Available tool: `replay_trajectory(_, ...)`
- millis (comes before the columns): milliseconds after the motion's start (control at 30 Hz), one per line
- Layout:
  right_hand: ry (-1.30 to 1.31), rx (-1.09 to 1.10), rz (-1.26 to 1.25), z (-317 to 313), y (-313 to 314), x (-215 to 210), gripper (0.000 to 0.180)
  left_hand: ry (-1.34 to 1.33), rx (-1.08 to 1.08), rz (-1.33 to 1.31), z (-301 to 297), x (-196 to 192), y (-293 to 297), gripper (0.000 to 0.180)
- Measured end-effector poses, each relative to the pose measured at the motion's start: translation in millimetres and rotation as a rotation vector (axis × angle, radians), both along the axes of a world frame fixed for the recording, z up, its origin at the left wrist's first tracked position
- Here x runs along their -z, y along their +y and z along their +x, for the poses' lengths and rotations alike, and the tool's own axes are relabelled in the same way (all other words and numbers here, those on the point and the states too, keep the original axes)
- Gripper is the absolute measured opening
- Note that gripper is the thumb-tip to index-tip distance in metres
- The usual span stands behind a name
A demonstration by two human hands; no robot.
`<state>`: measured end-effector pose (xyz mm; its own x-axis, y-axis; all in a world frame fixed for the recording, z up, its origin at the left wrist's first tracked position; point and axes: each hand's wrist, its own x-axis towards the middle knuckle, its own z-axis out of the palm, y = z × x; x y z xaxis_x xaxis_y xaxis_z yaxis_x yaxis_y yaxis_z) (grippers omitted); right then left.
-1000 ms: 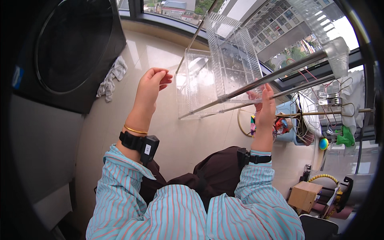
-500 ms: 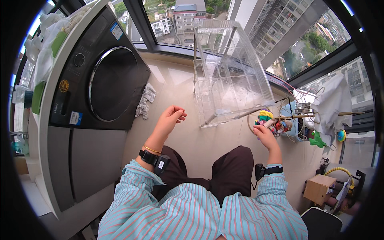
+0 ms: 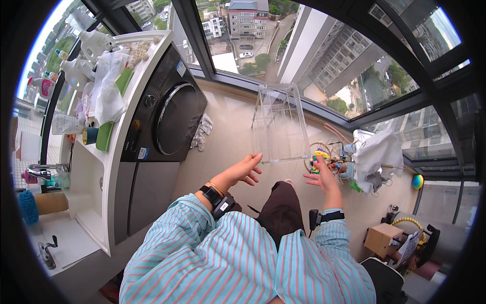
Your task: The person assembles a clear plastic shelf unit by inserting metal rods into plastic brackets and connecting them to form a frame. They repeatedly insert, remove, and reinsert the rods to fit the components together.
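A clear plastic rack (image 3: 281,129) with see-through walls stands on the tiled floor ahead of me, near the windows. My left hand (image 3: 244,171) hangs in front of its near left corner, fingers stretched out and holding nothing. To the right, my right hand (image 3: 322,177) is empty too, its fingers spread and palm turned inward. Behind that hand in the view lies a colourful bundle (image 3: 321,154) beside a heap of hangers (image 3: 349,148). Neither hand appears to touch the rack.
At left stands a dark front-loading washing machine (image 3: 174,119), a crumpled cloth (image 3: 202,133) beside it. The white counter (image 3: 147,48) holds bottles and bags; a tap (image 3: 48,169) is nearer. White fabric (image 3: 377,154), a small ball (image 3: 417,181) and a wooden box (image 3: 383,239) are at right.
The rack now appears smaller, more upright and farther from me. My view has shifted, showing more counter at left. Both hands have opened their fingers, and the left has moved right.
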<state>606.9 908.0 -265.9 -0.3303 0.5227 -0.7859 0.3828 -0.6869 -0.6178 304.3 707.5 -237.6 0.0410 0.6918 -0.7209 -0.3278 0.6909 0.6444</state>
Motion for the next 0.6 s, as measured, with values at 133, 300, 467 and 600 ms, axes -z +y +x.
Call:
replay_trajectory(133, -0.027, -0.261, 0.061, -55.0, 23.8, 28.8, 0.079, -0.054, -0.025, -0.086, 26.8, 28.5, 29.6, 0.076)
replay_trajectory(300, 0.1, -0.635, -0.022, -53.6, 44.2, 77.5, 0.058, 0.042, -0.261, -0.132, 66.5, 72.3, 31.9, 0.066)
replay_trajectory(467, 0.184, -0.734, 0.008, -53.9, 54.4, 107.7, 0.047, 0.032, -0.453, -0.096, 83.1, 98.8, 22.0, 0.066)
replay_trajectory(600, 0.044, -0.809, -0.052, -66.7, 68.2, 112.2, 0.047, 0.08, -0.688, -0.092, 99.2, 92.4, -6.8, 0.067)
